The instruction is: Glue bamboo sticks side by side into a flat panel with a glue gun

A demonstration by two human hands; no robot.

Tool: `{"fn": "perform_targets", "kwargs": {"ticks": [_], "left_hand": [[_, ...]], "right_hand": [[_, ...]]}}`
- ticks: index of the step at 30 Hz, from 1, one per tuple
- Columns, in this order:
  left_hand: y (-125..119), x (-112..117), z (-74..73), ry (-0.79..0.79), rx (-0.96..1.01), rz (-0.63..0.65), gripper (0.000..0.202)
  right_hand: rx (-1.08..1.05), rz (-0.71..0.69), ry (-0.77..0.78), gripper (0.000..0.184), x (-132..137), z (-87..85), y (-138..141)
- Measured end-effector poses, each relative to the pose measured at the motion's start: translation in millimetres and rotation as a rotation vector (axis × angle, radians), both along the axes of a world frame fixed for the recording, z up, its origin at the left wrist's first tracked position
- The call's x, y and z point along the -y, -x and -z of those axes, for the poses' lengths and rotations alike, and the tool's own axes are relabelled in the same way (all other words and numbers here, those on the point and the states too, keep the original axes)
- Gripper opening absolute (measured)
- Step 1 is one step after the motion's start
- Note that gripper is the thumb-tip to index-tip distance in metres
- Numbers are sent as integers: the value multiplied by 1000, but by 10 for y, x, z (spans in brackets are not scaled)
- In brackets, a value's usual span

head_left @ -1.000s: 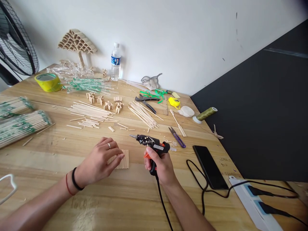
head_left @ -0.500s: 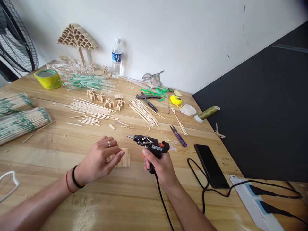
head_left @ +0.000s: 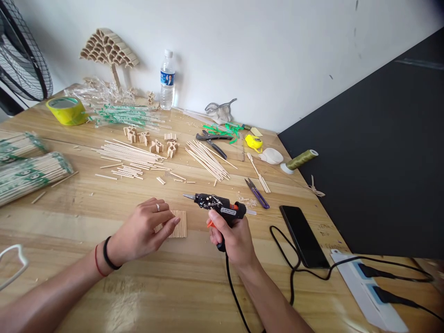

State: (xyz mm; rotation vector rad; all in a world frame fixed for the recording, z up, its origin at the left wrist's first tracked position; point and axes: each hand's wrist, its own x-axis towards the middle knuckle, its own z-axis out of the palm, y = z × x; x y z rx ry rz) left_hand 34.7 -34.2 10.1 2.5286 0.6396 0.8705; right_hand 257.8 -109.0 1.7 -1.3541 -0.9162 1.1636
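My right hand [head_left: 232, 238] is wrapped round the handle of a black glue gun [head_left: 217, 204], thumb near its orange trigger. The metal nozzle points left, and a clear glue stick pokes out at the back. Beneath my left hand [head_left: 147, 229] lies a small flat panel of wooden sticks [head_left: 179, 224] placed side by side. My left fingers are curled over the panel's left part with the thumb stretched across it. The fingertips are hidden, so I cannot see what they grip. The nozzle hangs just above and right of the panel, apart from it.
Loose sticks [head_left: 133, 155], small stick pieces [head_left: 156, 146], pliers [head_left: 213, 141] and snips [head_left: 256, 193] lie beyond my hands. A phone [head_left: 305, 237], the gun's cord and a power strip [head_left: 371, 291] are on the right. Bagged sticks [head_left: 33, 178] sit left; a bottle [head_left: 167, 83] stands behind.
The glue gun in my right hand has shifted slightly right. My left hand holds its place over the stick panel. The whole view has moved a little.
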Motion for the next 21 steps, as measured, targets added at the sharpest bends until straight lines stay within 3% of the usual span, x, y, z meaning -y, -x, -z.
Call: {"fn": "perform_targets", "kwargs": {"ticks": [21], "left_hand": [[-2, 6, 6, 7, 3, 15, 38]], "right_hand": [[42, 22, 28, 48, -1, 35, -11]]}}
